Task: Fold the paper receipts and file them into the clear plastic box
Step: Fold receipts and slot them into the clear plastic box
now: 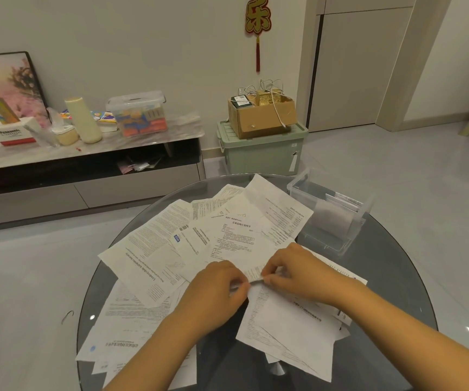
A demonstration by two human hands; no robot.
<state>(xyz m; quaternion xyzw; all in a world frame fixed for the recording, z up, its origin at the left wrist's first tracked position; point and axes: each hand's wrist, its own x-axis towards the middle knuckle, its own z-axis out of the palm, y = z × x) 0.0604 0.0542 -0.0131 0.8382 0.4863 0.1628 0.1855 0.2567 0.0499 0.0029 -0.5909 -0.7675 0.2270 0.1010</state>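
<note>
Head view: both grips pinch one small receipt [255,273] at bench centre — left hand [216,286] on its near-left end, right hand [298,270] on its right. The clear plastic box [334,218] lies far-right — nearer the right hand.

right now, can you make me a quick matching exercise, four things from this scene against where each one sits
Things:
1. clear plastic box
2. cardboard box
3. folded receipt
4. red hanging ornament

Places:
A. on the wall
B. pinched between left hand and right hand
C. far right of the glass table
D. on the green storage bin

Pairs: 1-C, 2-D, 3-B, 4-A
</note>
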